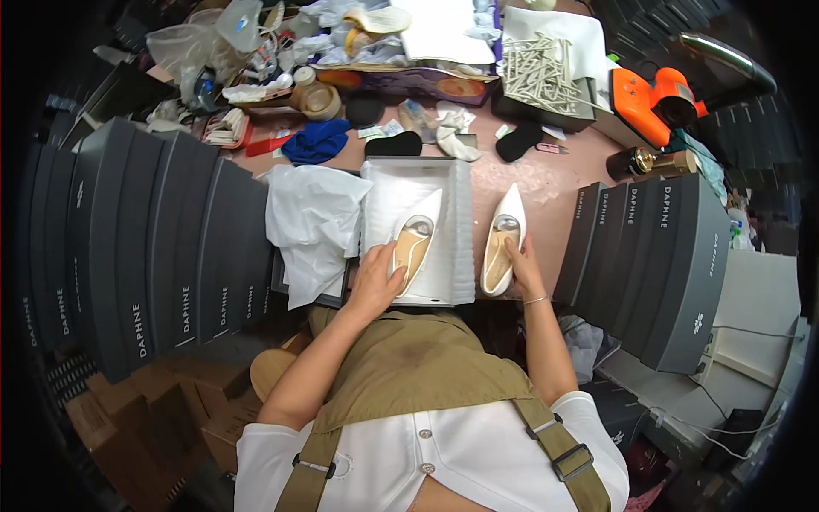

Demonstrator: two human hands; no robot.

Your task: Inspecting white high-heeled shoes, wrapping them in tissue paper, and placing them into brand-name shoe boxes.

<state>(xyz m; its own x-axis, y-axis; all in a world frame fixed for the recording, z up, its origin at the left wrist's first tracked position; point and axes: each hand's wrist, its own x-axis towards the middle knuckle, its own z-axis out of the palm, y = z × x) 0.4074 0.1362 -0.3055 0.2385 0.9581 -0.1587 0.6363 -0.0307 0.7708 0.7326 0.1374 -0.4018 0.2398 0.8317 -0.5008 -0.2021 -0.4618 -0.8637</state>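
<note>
My left hand point(375, 280) grips a white pointed shoe point(419, 235) by its heel end, over the paper-lined shoebox point(461, 230). The toe points away from me, and something silvery and clear fills its front opening. A matching white shoe point(509, 209) is in my right hand point(524, 266), to the right of the box, with the thumb inside the opening and the fingers along its outer side. Both shoes have tan insoles. White tissue paper point(314, 218) spreads to the left of the box, over what looks like its dark lid.
Stacked dark shoeboxes point(128, 239) rise on the left, with more dark boxes point(653, 256) on the right. At the back stand a box of white sticks point(546, 77), an orange device point(644, 102), a blue cloth point(317, 142) and black pads point(393, 144). Brown cartons point(153, 418) sit below left.
</note>
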